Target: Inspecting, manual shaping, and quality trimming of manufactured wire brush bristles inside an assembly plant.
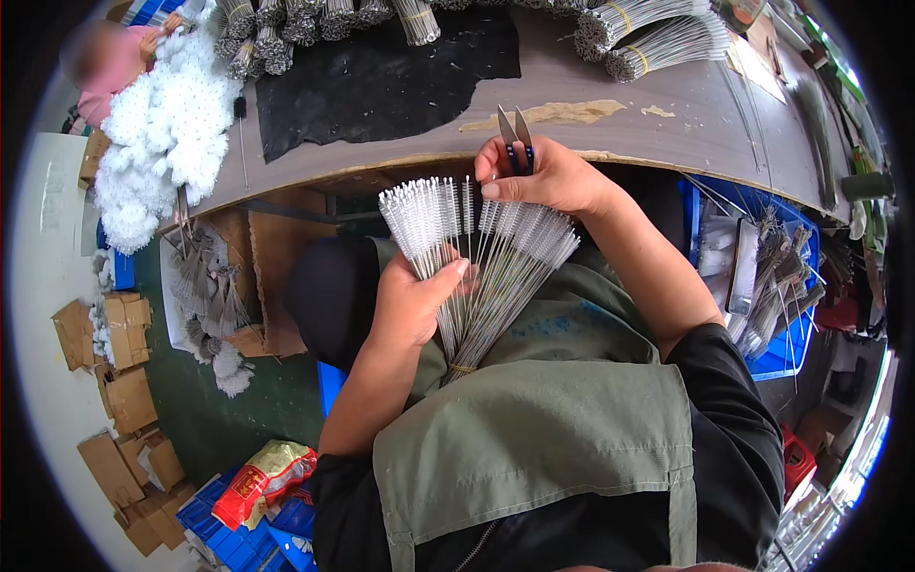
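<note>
A bundle of thin straw-cleaning brushes (pixel 496 305) is fanned out over my lap, white bristle heads at the top and wire stems gathered low by a yellow band. My left hand (pixel 405 297) is closed around the left part of the stems, its thumb lying across them. At the upper middle of the fan, my right hand (pixel 558 178) grips a pair of thread snips (pixel 507 127) with dark blue handles, blades apart and pointing up. The right thumb and fingers are close to one brush tip; whether they pinch it, I cannot tell.
Banded wire bundles (pixel 658 43) lie along the far side of the table (pixel 381 157), beside a black sheet (pixel 381 86). White bristle brushes (pixel 172 124) heap up at left, near a person in pink (pixel 110 81). A blue crate (pixel 777 353) stands right; cardboard boxes (pixel 129 396) left.
</note>
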